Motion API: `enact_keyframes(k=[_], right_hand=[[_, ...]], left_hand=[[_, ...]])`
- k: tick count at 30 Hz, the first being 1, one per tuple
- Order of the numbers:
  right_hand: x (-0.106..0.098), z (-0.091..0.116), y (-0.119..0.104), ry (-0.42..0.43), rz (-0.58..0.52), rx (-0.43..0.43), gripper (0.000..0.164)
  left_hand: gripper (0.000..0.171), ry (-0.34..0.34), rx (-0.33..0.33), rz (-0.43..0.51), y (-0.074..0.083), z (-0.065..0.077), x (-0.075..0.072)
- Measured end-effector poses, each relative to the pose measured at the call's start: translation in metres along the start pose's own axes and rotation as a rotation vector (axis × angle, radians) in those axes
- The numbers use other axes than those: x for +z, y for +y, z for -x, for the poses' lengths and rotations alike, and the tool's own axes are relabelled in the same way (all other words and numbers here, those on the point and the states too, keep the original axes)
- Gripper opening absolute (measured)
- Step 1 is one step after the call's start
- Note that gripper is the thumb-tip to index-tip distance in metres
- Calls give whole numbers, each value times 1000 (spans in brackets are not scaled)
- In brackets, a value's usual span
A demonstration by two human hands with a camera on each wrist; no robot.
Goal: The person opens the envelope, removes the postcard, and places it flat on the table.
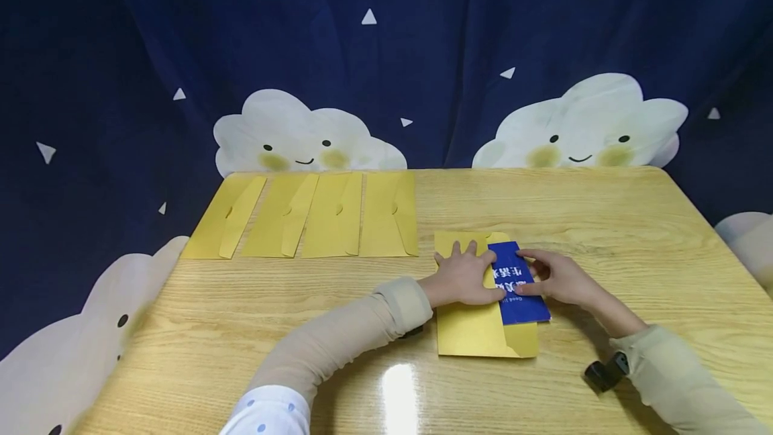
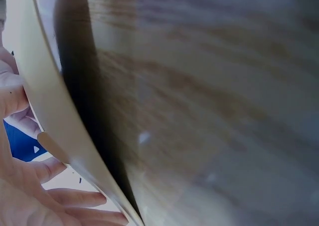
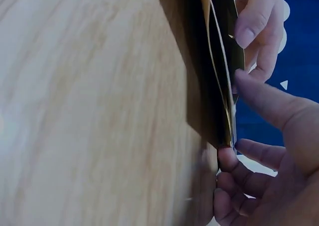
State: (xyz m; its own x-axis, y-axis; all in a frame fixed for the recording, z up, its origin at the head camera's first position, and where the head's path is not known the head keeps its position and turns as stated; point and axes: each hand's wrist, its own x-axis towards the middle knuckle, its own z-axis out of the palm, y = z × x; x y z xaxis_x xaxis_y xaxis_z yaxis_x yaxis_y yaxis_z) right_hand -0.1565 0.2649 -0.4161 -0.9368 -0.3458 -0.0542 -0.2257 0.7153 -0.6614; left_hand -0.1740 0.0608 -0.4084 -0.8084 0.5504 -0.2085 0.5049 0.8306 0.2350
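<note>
A yellow paper envelope (image 1: 465,331) lies on the wooden table with its flap side toward the right. Part of a blue card (image 1: 524,312) with white lettering sits over its open right side; the card's left part is tucked under the envelope's edge. My left hand (image 1: 460,279) rests on the envelope with fingers spread, the thumb reaching to the card. From the right, my right hand (image 1: 557,279) pinches the card's outer edge. In the right wrist view, the right thumb (image 3: 264,99) is on top and the curled fingers are at the edge below.
Several yellow envelopes (image 1: 389,217) lie side by side in a row along the table's back left. The wooden table (image 1: 604,220) meets a dark blue curtain (image 1: 435,52) with cloud shapes behind it. A black wrist device (image 1: 606,372) hangs under the right sleeve.
</note>
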Motion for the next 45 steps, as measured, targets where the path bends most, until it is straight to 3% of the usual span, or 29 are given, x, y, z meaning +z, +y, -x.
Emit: enact_keyframes(k=[6, 24, 45], right_hand=[[-1, 0, 0, 6, 5, 23, 74], [-14, 13, 10, -6, -162, 33, 72], [-24, 30, 26, 54, -150, 43, 70]], left_hand=[[64, 9, 2, -3, 0, 0, 0], [65, 25, -1, -16, 1, -2, 2], [67, -7, -4, -20, 1, 1, 2]])
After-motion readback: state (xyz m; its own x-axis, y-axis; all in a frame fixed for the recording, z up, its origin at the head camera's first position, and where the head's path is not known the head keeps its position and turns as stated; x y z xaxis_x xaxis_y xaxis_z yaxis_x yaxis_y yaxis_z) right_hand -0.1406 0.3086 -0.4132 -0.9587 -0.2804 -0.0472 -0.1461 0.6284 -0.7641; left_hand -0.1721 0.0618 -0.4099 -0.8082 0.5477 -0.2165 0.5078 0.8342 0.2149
